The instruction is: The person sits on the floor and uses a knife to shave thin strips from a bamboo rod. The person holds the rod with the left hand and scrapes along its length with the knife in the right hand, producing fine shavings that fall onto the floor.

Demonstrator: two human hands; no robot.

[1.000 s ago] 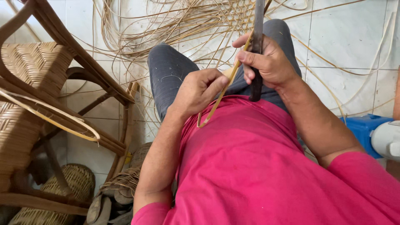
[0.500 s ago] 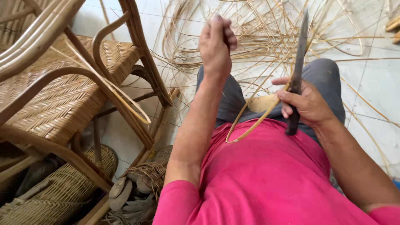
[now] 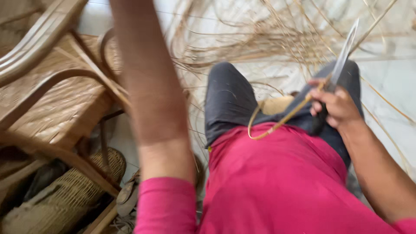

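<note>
My right hand [image 3: 336, 106] grips the dark handle of a long knife [image 3: 344, 52] whose blade points up and away, over my right thigh. A yellow rattan strip [image 3: 277, 123] runs from under that hand and curves in a loop across my lap onto my pink shirt. My left arm [image 3: 147, 86] is raised straight up in front of the camera, blurred; the left hand itself is out of the top of the frame. I sit in grey trousers on a pale tiled floor.
A woven rattan chair [image 3: 56, 99] with curved arms stands close on my left. Round woven baskets [image 3: 65, 195] and a sandal [image 3: 128, 195] lie under it. A tangle of loose cane strips [image 3: 268, 39] spreads on the floor ahead.
My left hand let go near the knife and rose, pulling upward until it left the frame. The right hand with the knife stayed over my lap; the camera tilted.
</note>
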